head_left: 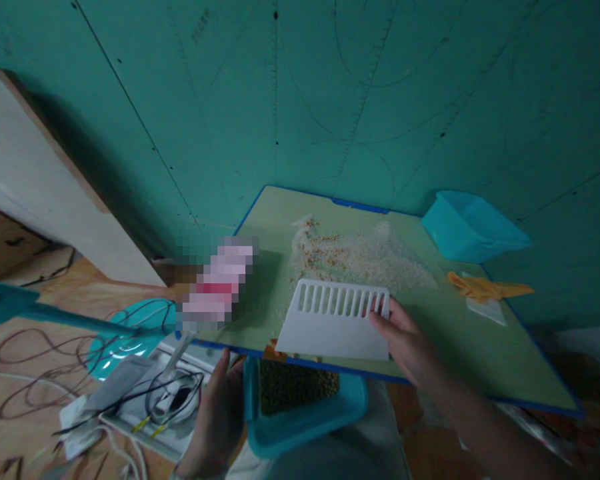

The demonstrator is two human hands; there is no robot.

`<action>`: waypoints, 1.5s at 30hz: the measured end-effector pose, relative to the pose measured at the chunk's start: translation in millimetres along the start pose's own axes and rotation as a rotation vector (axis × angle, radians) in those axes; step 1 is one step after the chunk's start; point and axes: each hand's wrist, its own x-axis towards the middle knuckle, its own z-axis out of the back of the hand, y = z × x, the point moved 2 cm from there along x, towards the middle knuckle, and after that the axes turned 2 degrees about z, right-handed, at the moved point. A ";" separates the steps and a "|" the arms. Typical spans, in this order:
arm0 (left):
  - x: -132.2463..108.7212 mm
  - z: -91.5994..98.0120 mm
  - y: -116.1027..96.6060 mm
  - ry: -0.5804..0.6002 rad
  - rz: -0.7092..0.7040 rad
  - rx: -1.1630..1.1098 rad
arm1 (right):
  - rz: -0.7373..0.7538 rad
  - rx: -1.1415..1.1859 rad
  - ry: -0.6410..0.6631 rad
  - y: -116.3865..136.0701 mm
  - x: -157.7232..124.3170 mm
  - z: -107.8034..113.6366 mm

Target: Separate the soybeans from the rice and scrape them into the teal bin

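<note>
My right hand (pixel 405 337) grips the right end of a white plastic scraper (pixel 337 333) with a row of slots along its far edge. The scraper lies low over the near part of a pale green tabletop (pixel 250 320) with a blue rim. Beyond it, a pale grainy heap (pixel 375 257) spreads across the table, with orange-brown grains (pixel 313 257) mostly at its left. My left hand (pixel 217 407) holds the left side of a turquoise plastic tub (pixel 305 433) below the table's front edge. Dark green and tan grains (pixel 297 387) fill part of the tub.
At the table's right stand a turquoise open container (pixel 473 223) and an orange cloth-like item (pixel 487 288) over a white piece. A blurred pink item (pixel 220 287) is at the left edge. Cables and a white box (pixel 165 440) lie on the floor. A green wall (pixel 305 100) rises behind.
</note>
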 end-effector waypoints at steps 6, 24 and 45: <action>-0.3 -1.5 1.9 -0.009 0.011 -0.023 | -0.020 0.062 -0.006 -2.6 -3.7 4.0; 5.0 -7.1 11.7 0.272 -0.014 0.058 | -0.038 0.059 0.037 -16.0 -23.7 9.9; 15.6 8.6 10.5 0.235 0.045 0.014 | 0.503 -0.158 -0.141 73.9 165.7 12.7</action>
